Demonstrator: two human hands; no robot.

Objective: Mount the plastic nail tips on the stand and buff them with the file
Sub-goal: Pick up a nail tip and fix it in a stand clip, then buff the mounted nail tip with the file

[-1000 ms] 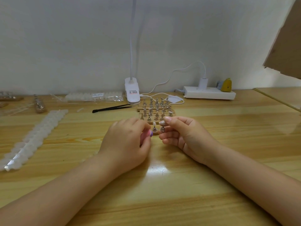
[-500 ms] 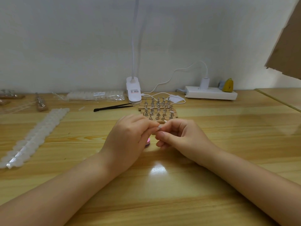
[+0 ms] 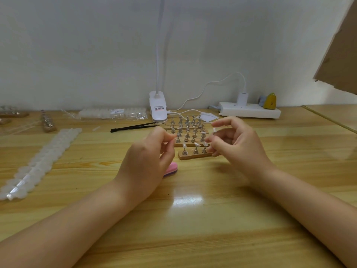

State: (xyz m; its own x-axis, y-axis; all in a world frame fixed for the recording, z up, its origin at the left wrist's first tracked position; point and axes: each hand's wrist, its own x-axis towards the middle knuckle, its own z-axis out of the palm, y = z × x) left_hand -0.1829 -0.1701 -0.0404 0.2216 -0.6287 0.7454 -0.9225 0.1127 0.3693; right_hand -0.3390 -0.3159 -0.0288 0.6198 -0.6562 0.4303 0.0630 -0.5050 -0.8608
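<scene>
The table [image 3: 193, 229] is light wood with a smooth, shiny top that shows a bright spot of light. On it, the nearest stand [image 3: 193, 156] is a rough brown strip that looks like cork or wood, and it holds small shiny metal pegs [image 3: 184, 152] topped with pale, see-through plastic nail tips [image 3: 184, 145]; just left of the stand lies a pink file [image 3: 171, 169] that looks soft and matt. Farther left of the stand is a long strip of milky plastic tips [image 3: 38, 161] in a clear, shiny wrapper, and behind the stand sit a smooth white plastic lamp clip [image 3: 158, 109] and a white plastic power strip [image 3: 249, 112].
</scene>
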